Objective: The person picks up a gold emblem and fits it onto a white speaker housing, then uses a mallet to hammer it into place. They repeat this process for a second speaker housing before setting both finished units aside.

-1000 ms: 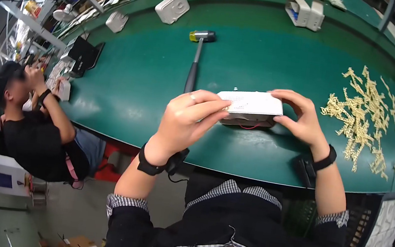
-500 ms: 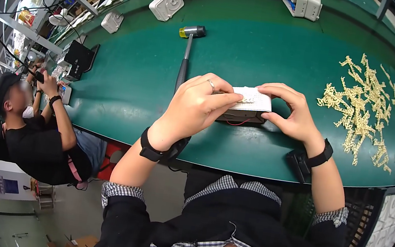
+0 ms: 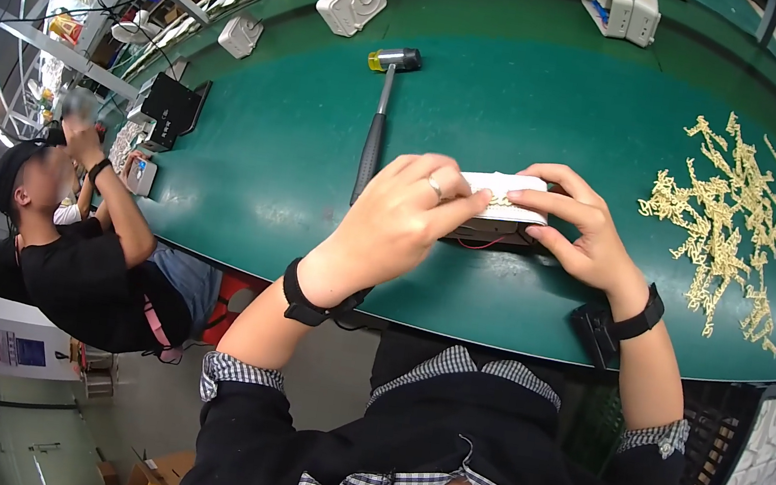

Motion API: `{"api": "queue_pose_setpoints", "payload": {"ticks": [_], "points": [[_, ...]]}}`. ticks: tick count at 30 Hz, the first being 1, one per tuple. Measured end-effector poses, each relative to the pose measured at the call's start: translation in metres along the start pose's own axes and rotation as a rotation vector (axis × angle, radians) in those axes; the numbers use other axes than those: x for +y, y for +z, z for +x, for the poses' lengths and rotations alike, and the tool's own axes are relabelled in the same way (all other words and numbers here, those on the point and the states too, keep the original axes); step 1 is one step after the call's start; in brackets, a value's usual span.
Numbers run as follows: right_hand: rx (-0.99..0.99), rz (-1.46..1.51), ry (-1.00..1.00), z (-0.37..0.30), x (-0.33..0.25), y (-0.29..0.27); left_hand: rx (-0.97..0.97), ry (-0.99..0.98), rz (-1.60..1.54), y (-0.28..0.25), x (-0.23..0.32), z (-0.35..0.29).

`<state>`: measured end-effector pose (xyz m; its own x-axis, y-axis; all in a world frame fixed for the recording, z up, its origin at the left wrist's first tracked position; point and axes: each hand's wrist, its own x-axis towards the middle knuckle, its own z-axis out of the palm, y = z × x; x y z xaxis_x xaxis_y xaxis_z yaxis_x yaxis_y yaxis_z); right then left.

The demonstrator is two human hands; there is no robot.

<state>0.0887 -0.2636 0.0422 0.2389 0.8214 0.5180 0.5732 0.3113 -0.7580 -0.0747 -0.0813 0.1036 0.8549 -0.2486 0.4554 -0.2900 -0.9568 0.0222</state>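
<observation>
A white plastic housing (image 3: 525, 216) with a dark lower part and a red wire along its near side sits before me on the green table. On its top face lies a small cream letter-shaped strip (image 3: 500, 200). My left hand (image 3: 400, 216) is closed at the housing's left end, its thumb and index finger on the strip. Around the right end curls my right hand (image 3: 590, 233), thumb at the near side, fingers over the top with the index fingertip beside the strip. The fingers partly hide strip and housing.
A mallet (image 3: 374, 141) with a black grip lies left of the housing. Many cream letter strips (image 3: 724, 215) are heaped at right. White housings (image 3: 351, 3) stand along the back, and a black box (image 3: 166, 112) at left. A co-worker (image 3: 80, 249) is at the far left.
My right fingers have moved from the housing's far edge onto its top, beside the strip. My left fingertips have shifted slightly along it. The whole view has swung a little, moving everything rightward.
</observation>
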Motion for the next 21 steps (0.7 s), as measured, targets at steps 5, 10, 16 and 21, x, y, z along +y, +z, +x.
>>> {"api": "queue_pose_setpoints", "payload": {"ticks": [5, 10, 16, 21], "points": [[-0.011, 0.046, 0.024, 0.000, 0.000, -0.001, -0.182, -0.103, -0.149, -0.009, -0.005, -0.027], [0.105, -0.151, -0.073, 0.009, -0.004, -0.019, 0.012, -0.333, -0.611, -0.020, -0.048, -0.028], [0.387, -0.944, 0.473, -0.019, 0.025, -0.070, -0.035, -0.555, 0.234, -0.024, -0.214, 0.003], [0.259, -1.010, 0.690, -0.033, 0.038, -0.080, -0.173, -0.871, 0.344, 0.025, -0.324, 0.031]]}}
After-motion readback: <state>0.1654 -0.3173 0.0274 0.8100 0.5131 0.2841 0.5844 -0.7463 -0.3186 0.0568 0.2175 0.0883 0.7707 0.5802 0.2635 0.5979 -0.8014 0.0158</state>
